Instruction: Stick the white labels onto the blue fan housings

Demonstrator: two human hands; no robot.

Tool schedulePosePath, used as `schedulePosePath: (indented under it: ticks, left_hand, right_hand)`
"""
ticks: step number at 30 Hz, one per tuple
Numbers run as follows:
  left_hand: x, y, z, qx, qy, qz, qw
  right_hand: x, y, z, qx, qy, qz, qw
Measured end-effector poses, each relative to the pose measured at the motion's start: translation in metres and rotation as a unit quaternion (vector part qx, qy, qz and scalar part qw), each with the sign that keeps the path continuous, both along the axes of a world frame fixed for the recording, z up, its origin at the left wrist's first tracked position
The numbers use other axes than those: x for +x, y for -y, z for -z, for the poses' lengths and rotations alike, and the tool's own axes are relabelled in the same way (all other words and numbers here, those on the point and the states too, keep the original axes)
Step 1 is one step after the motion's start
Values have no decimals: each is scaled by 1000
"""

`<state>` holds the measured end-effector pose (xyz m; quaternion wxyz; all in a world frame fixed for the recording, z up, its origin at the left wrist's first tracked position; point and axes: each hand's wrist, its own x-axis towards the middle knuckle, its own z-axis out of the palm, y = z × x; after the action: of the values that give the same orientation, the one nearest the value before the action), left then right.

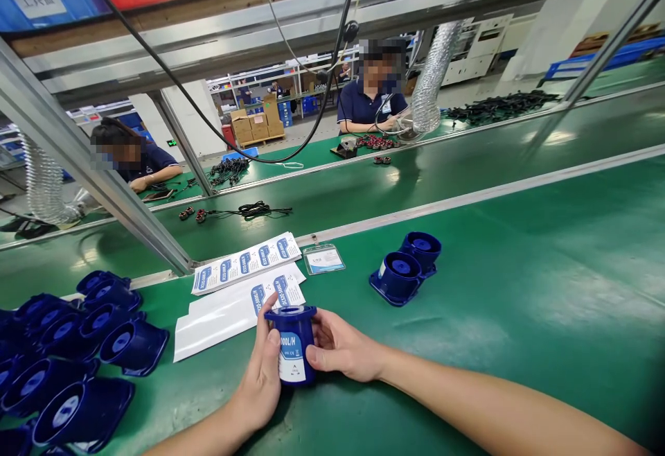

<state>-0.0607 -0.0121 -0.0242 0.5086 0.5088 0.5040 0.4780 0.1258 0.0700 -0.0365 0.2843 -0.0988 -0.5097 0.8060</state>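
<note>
A dark blue plastic housing with a flanged top is held upright between my two hands, just above the green table. A white and blue label reading "000L/H" covers its near side. My left hand grips the housing from the left, thumb against the label's edge. From the right, my right hand closes on it, with the thumb on its side and the other fingers partly hidden behind. Just beyond lie a partly used label sheet and a stack of label sheets.
Several blue housings crowd the left side. Two more housings stand right of centre. A badge holder lies by the metal rail. Beyond, a conveyor carries a coiled black cable; two people work across it. A metal post slants at left.
</note>
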Motion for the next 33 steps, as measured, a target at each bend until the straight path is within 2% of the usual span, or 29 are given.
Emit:
schedulePosePath:
  ticks: [8,16,23,26,31,33]
  left_hand:
    - [0,8,-4,-4,-58,4,998]
    - [-8,0,-9,-21,-56,42,997]
    - [-11,-2,-11,-39,-58,62,996]
    - [-11,-3,-11,-41,-29,74,996]
    - [-6,0,-14,-52,74,94,991]
    - [-4,2,-14,-50,78,92,991]
  right_hand:
    - [0,10,-6,15,97,52,994]
    - [-2,15,-15,14,119,74,990]
    - [0,7,-14,9,98,54,994]
    - [1,5,-12,16,93,51,994]
    - [3,3,-9,15,81,35,996]
    - [3,2,-9,21,80,32,996]
